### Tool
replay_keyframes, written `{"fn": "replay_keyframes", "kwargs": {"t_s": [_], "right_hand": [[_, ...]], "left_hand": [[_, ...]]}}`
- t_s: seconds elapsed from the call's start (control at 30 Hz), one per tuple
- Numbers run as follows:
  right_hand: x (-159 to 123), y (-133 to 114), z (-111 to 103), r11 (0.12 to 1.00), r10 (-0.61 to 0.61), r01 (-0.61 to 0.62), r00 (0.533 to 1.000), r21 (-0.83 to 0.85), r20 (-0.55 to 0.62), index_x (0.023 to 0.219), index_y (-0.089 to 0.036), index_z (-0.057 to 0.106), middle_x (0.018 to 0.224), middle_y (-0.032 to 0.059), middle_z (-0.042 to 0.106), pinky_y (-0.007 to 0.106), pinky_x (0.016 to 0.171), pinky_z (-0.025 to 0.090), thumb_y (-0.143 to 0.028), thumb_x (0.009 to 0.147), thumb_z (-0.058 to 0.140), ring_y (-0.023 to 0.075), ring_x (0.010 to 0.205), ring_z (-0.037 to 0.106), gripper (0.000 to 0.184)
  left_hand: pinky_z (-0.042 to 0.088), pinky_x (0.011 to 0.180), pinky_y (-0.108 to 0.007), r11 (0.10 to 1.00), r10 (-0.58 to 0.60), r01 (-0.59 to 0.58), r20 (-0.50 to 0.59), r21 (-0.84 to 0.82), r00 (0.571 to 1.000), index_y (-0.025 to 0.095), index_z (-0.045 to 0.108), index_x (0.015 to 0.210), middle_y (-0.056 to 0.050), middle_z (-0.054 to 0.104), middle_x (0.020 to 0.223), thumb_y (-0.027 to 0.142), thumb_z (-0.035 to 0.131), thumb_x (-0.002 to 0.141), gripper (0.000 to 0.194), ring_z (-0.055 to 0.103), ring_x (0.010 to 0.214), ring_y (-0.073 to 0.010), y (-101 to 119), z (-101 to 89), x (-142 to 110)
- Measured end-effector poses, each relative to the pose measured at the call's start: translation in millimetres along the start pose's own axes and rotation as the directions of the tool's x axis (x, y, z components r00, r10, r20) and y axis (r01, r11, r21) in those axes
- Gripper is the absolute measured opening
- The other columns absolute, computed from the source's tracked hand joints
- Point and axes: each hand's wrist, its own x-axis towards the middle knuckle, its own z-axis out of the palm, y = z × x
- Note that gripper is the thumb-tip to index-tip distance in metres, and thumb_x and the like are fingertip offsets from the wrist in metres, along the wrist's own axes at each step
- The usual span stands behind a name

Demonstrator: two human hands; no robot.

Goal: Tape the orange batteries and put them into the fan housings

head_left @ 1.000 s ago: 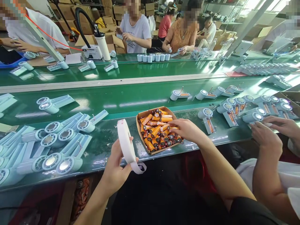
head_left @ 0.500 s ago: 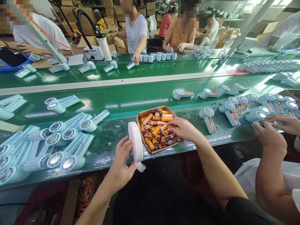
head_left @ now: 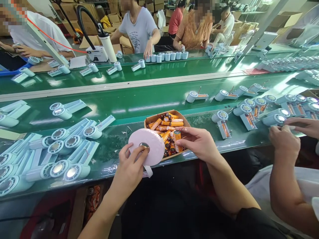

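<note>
My left hand [head_left: 129, 171] grips a pale pink roll of tape [head_left: 149, 146], its flat face turned toward me and a loose tail hanging below. My right hand [head_left: 199, 142] pinches one orange battery [head_left: 177, 137] upright over a small cardboard tray [head_left: 154, 118] filled with several orange batteries. The roll partly covers the tray's left front corner. Both hands hover over the near edge of the green bench [head_left: 124, 106].
Several light-blue handheld fan bodies [head_left: 72, 146] lie at the left. More fan bodies with batteries [head_left: 245, 114] lie at the right, where a neighbour's hands [head_left: 284, 141] work. Other people sit across the far conveyor [head_left: 149, 71] with white cylinders [head_left: 166, 56].
The tape roll has turned from edge-on to face-on and moved right toward the tray. My right hand has lifted one battery out of the pile.
</note>
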Motion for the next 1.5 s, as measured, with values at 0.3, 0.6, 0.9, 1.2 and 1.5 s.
{"fn": "replay_keyframes", "kwargs": {"t_s": [0.3, 0.6, 0.9, 1.2, 1.5], "right_hand": [[-5.7, 11.7, 31.8, 0.951, 0.066, -0.108, 0.986, 0.289, 0.152, 0.124, -0.026, 0.079, 0.096, 0.0017, 0.083, 0.038, 0.08, 0.07, -0.04, 0.071, 0.098, 0.024, 0.085, 0.081, 0.058], [7.9, 15.9, 24.4, 0.789, 0.073, 0.203, 0.906, 0.58, -0.416, 0.111, -0.031, 0.077, 0.101, 0.0008, 0.085, 0.042, 0.086, 0.07, -0.031, 0.069, 0.099, 0.0234, 0.09, 0.082, 0.047], [9.4, 25.9, -64.4, 0.905, 0.056, 0.223, 0.782, 0.362, -0.621, 0.1, -0.042, 0.084, 0.091, -0.0023, 0.084, 0.04, 0.075, 0.069, -0.033, 0.061, 0.098, 0.0216, 0.076, 0.08, 0.043], [-53.5, 72.5, -86.8, 0.896, 0.199, 0.151, 0.703, 0.417, -0.683, 0.097, -0.045, 0.083, 0.088, -0.0025, 0.082, 0.04, 0.068, 0.069, -0.041, 0.062, 0.091, 0.0212, 0.066, 0.076, 0.036], [-98.7, 78.2, -118.6, 0.939, 0.152, 0.138, 0.657, 0.316, -0.738, 0.105, -0.041, 0.082, 0.09, 0.0004, 0.084, 0.037, 0.064, 0.068, -0.039, 0.07, 0.09, 0.0223, 0.07, 0.079, 0.036]], "left_hand": [[0.053, 0.106, -0.045, 0.983, -0.044, 0.056, -0.07, 0.177, 0.997, 0.022, 0.077, 0.127, -0.005, 0.079, 0.12, -0.001, 0.062, 0.09, 0.046, 0.051, 0.123, -0.0346, 9.8, -13.8, 12.8], [0.047, 0.108, -0.057, 0.987, -0.163, 0.163, 0.011, -0.007, 0.987, 0.024, 0.078, 0.124, -0.008, 0.08, 0.105, 0.016, 0.081, 0.082, 0.043, 0.056, 0.11, -0.0339, 19.7, 4.7, -9.3], [0.052, 0.113, -0.045, 0.872, -0.451, 0.489, 0.356, -0.017, 0.818, 0.027, 0.074, 0.136, -0.008, 0.074, 0.14, 0.055, 0.061, 0.096, 0.05, 0.063, 0.131, -0.0316, -126.3, -21.1, -30.1], [0.045, 0.111, -0.058, 0.739, -0.648, 0.424, 0.377, 0.524, 0.662, 0.026, 0.077, 0.13, -0.013, 0.073, 0.141, 0.037, 0.053, 0.098, 0.042, 0.056, 0.136, -0.0425, -192.1, -13.1, 46.2], [0.052, 0.103, -0.043, 0.973, -0.221, 0.164, 0.44, 0.163, 0.871, 0.027, 0.071, 0.136, -0.011, 0.072, 0.131, 0.026, 0.052, 0.102, 0.039, 0.051, 0.134, -0.0318, -158.8, 72.7, 173.4]]}}
